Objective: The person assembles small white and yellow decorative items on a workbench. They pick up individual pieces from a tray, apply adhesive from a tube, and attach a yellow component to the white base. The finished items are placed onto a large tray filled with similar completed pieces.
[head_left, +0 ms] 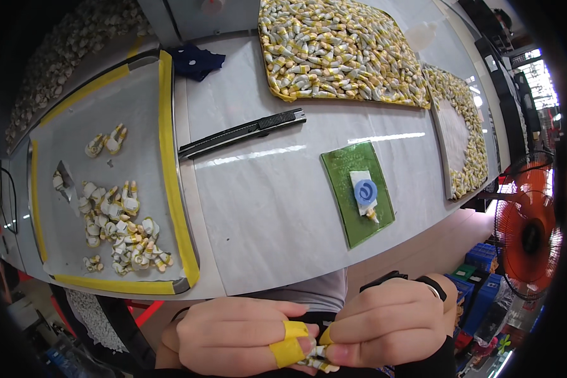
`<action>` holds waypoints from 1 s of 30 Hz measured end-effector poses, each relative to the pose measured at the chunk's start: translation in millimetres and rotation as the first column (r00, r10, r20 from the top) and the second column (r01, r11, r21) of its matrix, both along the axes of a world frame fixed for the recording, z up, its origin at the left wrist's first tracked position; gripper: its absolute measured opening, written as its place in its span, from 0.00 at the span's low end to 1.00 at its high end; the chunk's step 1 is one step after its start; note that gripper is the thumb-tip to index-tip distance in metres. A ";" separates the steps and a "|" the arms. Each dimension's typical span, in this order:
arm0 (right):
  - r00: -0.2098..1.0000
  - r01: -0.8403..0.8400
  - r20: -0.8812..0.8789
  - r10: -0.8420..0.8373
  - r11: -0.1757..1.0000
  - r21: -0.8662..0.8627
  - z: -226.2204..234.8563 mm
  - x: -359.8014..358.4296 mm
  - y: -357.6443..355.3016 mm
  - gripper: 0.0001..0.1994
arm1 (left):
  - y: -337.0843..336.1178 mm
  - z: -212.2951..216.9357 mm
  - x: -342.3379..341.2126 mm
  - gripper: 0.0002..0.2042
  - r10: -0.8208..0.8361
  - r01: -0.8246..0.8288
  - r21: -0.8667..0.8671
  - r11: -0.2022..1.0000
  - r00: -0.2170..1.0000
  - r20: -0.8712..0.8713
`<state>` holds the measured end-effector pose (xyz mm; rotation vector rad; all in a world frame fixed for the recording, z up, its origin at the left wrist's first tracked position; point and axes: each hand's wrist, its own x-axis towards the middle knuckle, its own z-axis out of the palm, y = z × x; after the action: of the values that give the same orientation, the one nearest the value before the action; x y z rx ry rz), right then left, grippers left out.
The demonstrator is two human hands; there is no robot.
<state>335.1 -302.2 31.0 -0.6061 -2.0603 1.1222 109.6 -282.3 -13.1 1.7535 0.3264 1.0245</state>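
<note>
Low in front of me, at the table's near edge, both my hands are closed and meet fingertip to fingertip. Between them are small white pieces with yellow bands [318,363], partly hidden by my fingers. My left hand [233,334] pinches them from the left; yellow tape wraps two of its fingers. From the right, my right hand [387,324] grips them between thumb and forefinger, with yellow on a fingertip. Similar pieces lie in a loose heap [132,242] on the yellow-taped tray [181,208] to the left.
A black utility knife [242,133] lies across the table. Right of it, a green plate [340,189] carries a blue round piece [365,191]. A board packed with pieces [340,53] and a partly filled board [452,126] stand behind. An orange fan [529,239] is at right.
</note>
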 end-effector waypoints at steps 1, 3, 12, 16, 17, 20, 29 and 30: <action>1.000 -0.002 0.004 0.002 1.000 0.001 0.2 0.3 0.0 0.06 | -0.3 1.9 0.3 0.10 0.010 -0.010 0.000 1.000 1.000 -0.009; 1.000 -0.003 0.011 0.003 1.000 0.005 0.4 1.3 -0.4 0.06 | 0.4 3.1 1.3 0.10 0.015 -0.015 0.009 1.000 1.000 -0.021; 0.999 0.035 -0.028 -0.037 0.998 -0.052 -0.8 -1.3 -3.2 0.06 | 5.1 -8.9 1.8 0.10 -0.073 0.063 0.104 0.993 0.992 0.099; 0.996 0.072 -0.055 -0.075 0.996 -0.059 -2.5 -3.4 -7.9 0.06 | 5.3 -9.8 -0.3 0.10 -0.092 0.078 0.141 0.987 0.991 0.094; 0.995 0.081 -0.060 -0.085 0.995 -0.059 -2.8 -3.6 -8.5 0.06 | 5.9 -9.2 -0.1 0.10 -0.099 0.086 0.143 0.986 0.991 0.086; 0.992 0.102 -0.063 -0.107 0.992 -0.073 -1.9 -4.5 -9.9 0.06 | 6.9 -1.6 -0.9 0.10 -0.109 0.103 0.118 0.988 0.993 0.048; 0.991 0.108 -0.076 -0.113 0.992 -0.061 -3.1 -3.8 -10.6 0.06 | 8.8 0.6 -5.2 0.13 -0.152 0.158 0.169 0.973 0.987 -0.049; 0.990 0.110 -0.077 -0.114 0.993 -0.053 -2.8 -3.7 -10.0 0.05 | 10.1 -1.5 -7.3 0.13 -0.165 0.178 0.195 0.965 0.983 -0.080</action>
<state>331.4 -312.2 28.2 -0.6810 -1.9115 1.1159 102.4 -272.2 -14.7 1.9627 0.1095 0.9033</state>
